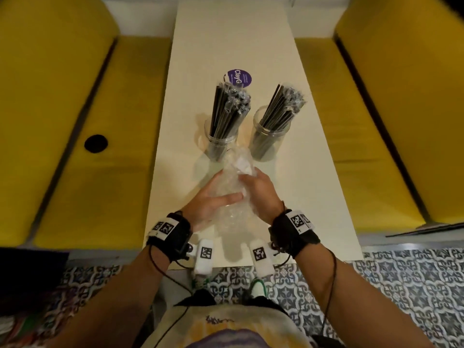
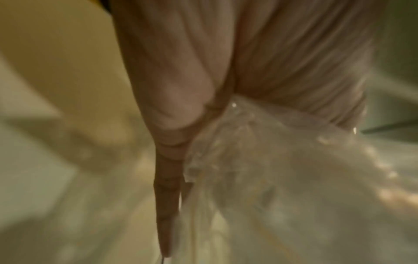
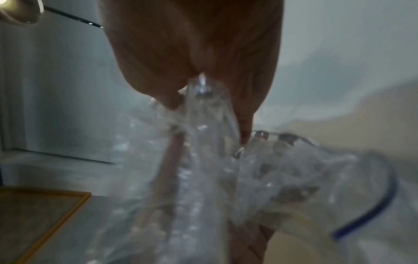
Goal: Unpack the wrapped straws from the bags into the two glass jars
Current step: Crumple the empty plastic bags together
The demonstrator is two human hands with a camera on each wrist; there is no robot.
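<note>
**Inspector:** Location of the goods?

**Assessor:** Wrapped straws (image 1: 227, 109) stand in the left jar (image 1: 216, 146) and right jar (image 1: 263, 146), mid-tabletop (image 1: 306, 187).

**Inspector:** Hands?

**Assessor:** The right hand (image 1: 261, 192) has its fingers curled round the crumpled clear bag (image 1: 234, 169), just in front of the jars. The left hand (image 1: 209, 200) lies flat against it, fingers straight, gripping nothing.

**Inspector:** Step in hand?

**Assessor:** Judged: unpacking finished, bag apparently empty. The next move calls for bunching the bag and setting it aside, clear of the jars.
</note>
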